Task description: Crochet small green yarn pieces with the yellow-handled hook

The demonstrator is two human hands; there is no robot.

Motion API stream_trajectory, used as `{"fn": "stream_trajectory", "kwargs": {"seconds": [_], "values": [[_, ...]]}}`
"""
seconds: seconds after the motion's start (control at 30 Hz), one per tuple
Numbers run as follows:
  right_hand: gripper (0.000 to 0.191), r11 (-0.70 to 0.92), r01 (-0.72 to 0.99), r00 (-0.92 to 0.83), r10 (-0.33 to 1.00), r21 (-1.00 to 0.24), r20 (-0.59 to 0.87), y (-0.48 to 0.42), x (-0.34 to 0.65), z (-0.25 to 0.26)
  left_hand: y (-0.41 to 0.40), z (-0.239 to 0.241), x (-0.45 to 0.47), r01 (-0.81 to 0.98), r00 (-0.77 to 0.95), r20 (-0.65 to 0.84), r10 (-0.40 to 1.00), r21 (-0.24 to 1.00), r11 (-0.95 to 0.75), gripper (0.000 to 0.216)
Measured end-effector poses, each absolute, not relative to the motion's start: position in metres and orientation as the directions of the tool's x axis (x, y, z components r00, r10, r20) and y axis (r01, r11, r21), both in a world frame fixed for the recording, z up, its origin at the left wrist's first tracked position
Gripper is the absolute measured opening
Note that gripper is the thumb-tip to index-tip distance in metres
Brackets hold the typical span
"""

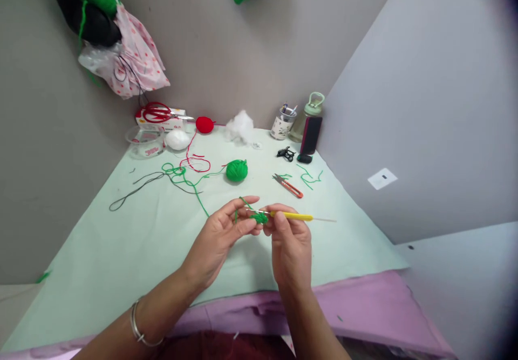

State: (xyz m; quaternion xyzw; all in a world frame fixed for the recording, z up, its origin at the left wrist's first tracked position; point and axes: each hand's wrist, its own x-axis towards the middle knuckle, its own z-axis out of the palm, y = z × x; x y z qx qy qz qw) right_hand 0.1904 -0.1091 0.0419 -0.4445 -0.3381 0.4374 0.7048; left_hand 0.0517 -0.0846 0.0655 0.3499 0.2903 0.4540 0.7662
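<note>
My left hand (222, 233) pinches a small green crochet piece (259, 218), with green yarn looped over its index finger. My right hand (289, 241) is closed on a yellow-handled crochet hook (293, 216), whose tip is at the piece. The yarn strand runs back across the pale green table cover (121, 263) to a green yarn ball (237, 170) just beyond my hands.
Orange-handled snips (288, 185) and green yarn scraps lie to the right. At the back are a red yarn ball (204, 124), white stuffing (240, 126), a pen cup (282, 124), a bottle (309, 117), a phone (311, 135), red scissors (159, 113) on a box. Bags hang on the wall.
</note>
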Motion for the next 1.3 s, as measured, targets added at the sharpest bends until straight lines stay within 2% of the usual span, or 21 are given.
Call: {"fn": "stream_trajectory", "kwargs": {"seconds": [0.23,0.6,0.7,0.9,0.97,1.3], "values": [[0.018,0.236,-0.371,0.356,0.93,-0.898,0.098,-0.115,0.188,0.043,-0.09,0.06,0.05,-0.48,0.411,-0.157,0.898,0.8,0.359,0.034],[0.016,0.319,-0.403,0.238,0.941,-0.858,0.239,-0.121,0.178,0.062,-0.099,0.069,0.03,-0.475,0.369,-0.065,0.927,0.844,0.248,0.029],[0.019,0.353,-0.306,0.213,0.931,-0.884,0.298,-0.12,0.178,0.063,-0.097,0.067,0.023,-0.445,0.36,-0.05,0.931,0.868,0.219,0.029],[0.02,0.469,0.08,0.216,0.853,-0.879,0.475,-0.126,0.188,0.061,-0.09,0.063,0.026,-0.382,0.333,0.004,0.943,0.915,0.131,0.025],[0.021,0.473,0.15,0.214,0.842,-0.868,0.496,-0.128,0.193,0.06,-0.09,0.062,0.03,-0.365,0.322,0.016,0.946,0.925,0.109,0.023],[0.023,0.474,0.115,0.24,0.84,-0.873,0.487,-0.144,0.209,0.045,-0.102,0.056,0.046,-0.27,0.326,0.029,0.945,0.961,0.063,0.018]]}}
